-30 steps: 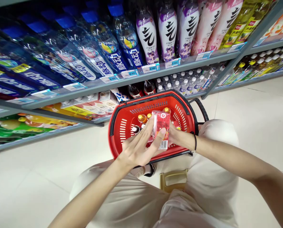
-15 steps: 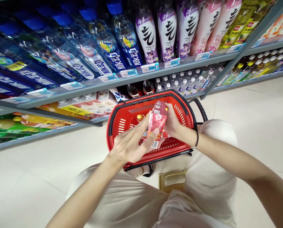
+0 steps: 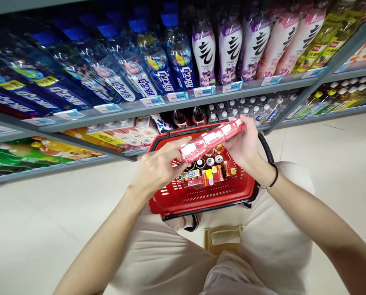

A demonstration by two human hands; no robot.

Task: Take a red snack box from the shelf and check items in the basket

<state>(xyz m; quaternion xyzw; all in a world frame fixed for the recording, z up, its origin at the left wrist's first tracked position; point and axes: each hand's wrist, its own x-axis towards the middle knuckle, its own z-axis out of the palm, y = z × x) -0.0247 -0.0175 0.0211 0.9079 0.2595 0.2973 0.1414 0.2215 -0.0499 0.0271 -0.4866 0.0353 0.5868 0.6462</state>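
A red pack of small boxes (image 3: 212, 140) in clear wrap is stretched between my hands, tilted up toward the right. My left hand (image 3: 158, 164) grips its left end, thumb below and fingers above. At the upper right end, my right hand (image 3: 244, 141) holds it with curled fingers. Under the pack stands a red shopping basket (image 3: 170, 200) with black rims. Inside it are several bottles with dark and white caps (image 3: 210, 161) and a row of small red and yellow boxes (image 3: 212, 176). The pack hides part of the basket's contents.
Ahead, a grey shelf (image 3: 183, 104) carries blue-capped bottles (image 3: 179, 57), purple-and-white bottles (image 3: 231, 53) and yellow bottles (image 3: 327, 53). Water bottles (image 3: 232, 107) and cartons (image 3: 133, 133) fill the lower level. A tan stool (image 3: 222, 237) is between my legs.
The pack was held end-on low over the basket; now it is raised and turned lengthwise across. My hands have moved apart to its two ends, and more of the basket's contents shows.
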